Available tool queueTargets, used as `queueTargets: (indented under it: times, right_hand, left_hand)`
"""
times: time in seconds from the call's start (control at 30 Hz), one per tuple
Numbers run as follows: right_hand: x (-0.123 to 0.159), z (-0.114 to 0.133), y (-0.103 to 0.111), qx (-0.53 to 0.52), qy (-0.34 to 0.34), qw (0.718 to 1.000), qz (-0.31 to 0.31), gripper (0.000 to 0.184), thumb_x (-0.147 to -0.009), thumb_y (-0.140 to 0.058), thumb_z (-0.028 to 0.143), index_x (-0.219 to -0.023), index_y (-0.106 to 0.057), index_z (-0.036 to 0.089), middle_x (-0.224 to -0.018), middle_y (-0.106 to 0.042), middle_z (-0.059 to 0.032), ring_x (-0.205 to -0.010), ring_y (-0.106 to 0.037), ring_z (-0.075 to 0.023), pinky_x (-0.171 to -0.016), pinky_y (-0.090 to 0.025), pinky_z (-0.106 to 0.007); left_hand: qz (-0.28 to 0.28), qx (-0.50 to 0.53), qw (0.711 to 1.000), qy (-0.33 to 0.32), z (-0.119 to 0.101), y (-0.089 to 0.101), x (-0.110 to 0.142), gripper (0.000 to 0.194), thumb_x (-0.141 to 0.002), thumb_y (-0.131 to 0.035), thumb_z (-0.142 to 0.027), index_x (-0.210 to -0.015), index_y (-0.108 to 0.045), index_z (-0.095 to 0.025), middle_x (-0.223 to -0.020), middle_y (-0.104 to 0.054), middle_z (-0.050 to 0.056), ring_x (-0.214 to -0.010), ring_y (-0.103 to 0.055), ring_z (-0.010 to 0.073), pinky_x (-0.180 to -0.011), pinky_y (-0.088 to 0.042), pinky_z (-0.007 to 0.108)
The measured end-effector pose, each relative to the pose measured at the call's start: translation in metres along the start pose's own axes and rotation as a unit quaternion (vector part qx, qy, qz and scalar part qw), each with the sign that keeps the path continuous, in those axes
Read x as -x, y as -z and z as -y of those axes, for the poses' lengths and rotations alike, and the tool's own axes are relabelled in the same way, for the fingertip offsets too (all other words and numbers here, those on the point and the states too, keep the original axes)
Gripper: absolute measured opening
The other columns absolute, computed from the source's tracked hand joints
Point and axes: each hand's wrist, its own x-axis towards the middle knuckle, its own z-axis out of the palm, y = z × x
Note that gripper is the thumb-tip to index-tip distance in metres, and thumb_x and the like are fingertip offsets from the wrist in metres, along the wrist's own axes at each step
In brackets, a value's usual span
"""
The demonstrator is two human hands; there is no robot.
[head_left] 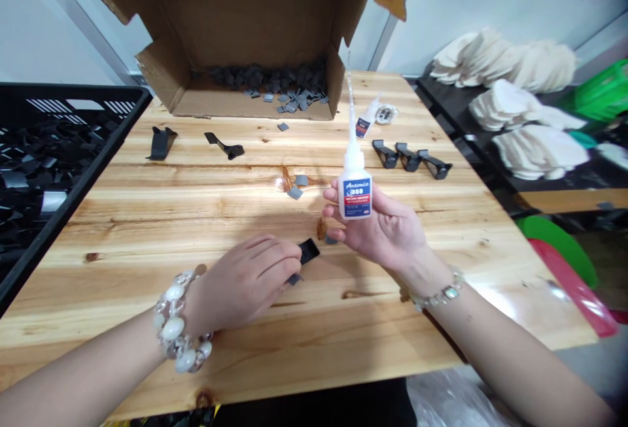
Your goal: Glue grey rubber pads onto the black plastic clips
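Gripping a small white plastic glue bottle with a blue label and long thin nozzle (355, 185), the right hand (380, 227) holds it upright above the light wooden desk (196, 198), fingers curled round its body. The left hand (248, 276) lies palm down on the desk just left of the right one, its fingertips pressing on a small flat black plastic piece (309, 251) that sticks out toward the bottle. A tiny grey square chip (294, 279) shows at the left fingertips, touching the desk.

Just beyond the hands, two more grey square chips (297, 186) lie near a brown stain. Farther ahead stands an open brown cardboard box (245, 34) with a heap of grey chips inside. Beyond the right hand, three black angled plastic clips (411, 157) sit in a row, with a second small glue bottle (366, 119) lying behind them. Beyond the left hand, two separate black clips (193, 144) rest on the desk, well apart from each other. Far to the left of the left hand, a black slatted plastic crate (59, 152) holds many dark parts.
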Motion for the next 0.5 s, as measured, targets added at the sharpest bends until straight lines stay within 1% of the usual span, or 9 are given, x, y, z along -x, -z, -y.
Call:
queueTargets:
  times: [0.23, 0.4, 0.5]
  right_hand:
    - [0.0003, 0.0003, -0.0019, -0.013, -0.01, 1.0, -0.015, 0.043, -0.095, -0.028, 0.047, -0.116, -0.059, 0.027, -0.131, -0.059, -0.0043, -0.11, -0.06, -0.0231, -0.074, -0.051, -0.037]
    - [0.0001, 0.0002, -0.0037, -0.045, -0.005, 0.999, -0.016, 0.04, -0.094, -0.031, 0.046, -0.112, -0.061, 0.026, -0.127, -0.062, -0.0045, -0.106, -0.062, -0.023, -0.071, -0.051, -0.036]
    - [0.0001, 0.0007, -0.0032, -0.032, -0.009, 0.999, -0.017, 0.039, -0.094, -0.033, 0.046, -0.112, -0.061, 0.026, -0.128, -0.061, -0.0051, -0.107, -0.062, -0.0238, -0.071, -0.051, -0.037]
  left_hand:
    - [0.011, 0.019, 1.0, 0.008, 0.0023, -0.0021, 0.0022, 0.012, -0.091, -0.045, -0.011, -0.089, -0.056, -0.015, -0.094, -0.067, 0.007, -0.083, -0.062, 0.0161, -0.076, -0.052, 0.03]
    - [0.021, 0.011, 1.0, 0.008, 0.0025, -0.0034, 0.0035, 0.014, -0.09, -0.044, -0.008, -0.092, -0.056, -0.015, -0.096, -0.067, 0.008, -0.084, -0.061, 0.0166, -0.077, -0.052, 0.03]
    - [0.021, 0.012, 1.0, 0.005, 0.0029, -0.0034, 0.0032, 0.016, -0.089, -0.043, -0.007, -0.092, -0.058, -0.014, -0.096, -0.067, 0.008, -0.084, -0.061, 0.0164, -0.078, -0.051, 0.03]
